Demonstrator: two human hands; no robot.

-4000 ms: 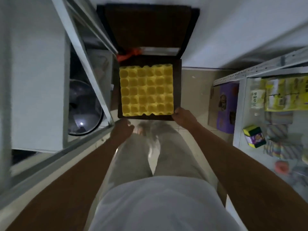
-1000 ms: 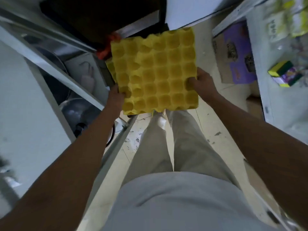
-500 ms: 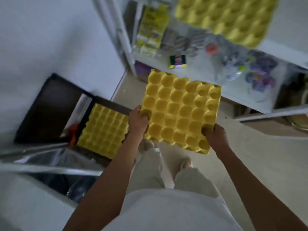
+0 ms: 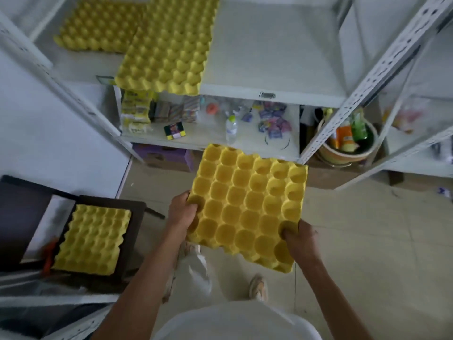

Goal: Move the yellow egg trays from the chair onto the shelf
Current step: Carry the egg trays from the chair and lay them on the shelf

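Note:
I hold a yellow egg tray (image 4: 247,207) in mid-air over the floor, below the shelf's front edge. My left hand (image 4: 181,212) grips its left edge and my right hand (image 4: 297,238) grips its near right corner. Another yellow egg tray (image 4: 92,238) lies on the dark chair (image 4: 133,217) at lower left. On the white upper shelf (image 4: 267,52) lie two more trays: one (image 4: 169,45) overhanging the front edge, one (image 4: 98,23) behind it to the left.
A lower shelf (image 4: 210,139) carries packets, a small bottle (image 4: 231,127) and a coloured box (image 4: 174,130). A perforated metal upright (image 4: 367,79) stands at the right, with a basket of goods (image 4: 348,143) behind it. Cardboard boxes sit on the floor under the shelf.
Both hands took a tray off the chair, lifted it and carried it rightward towards the shelf. My view has turned from the chair to the shelving.

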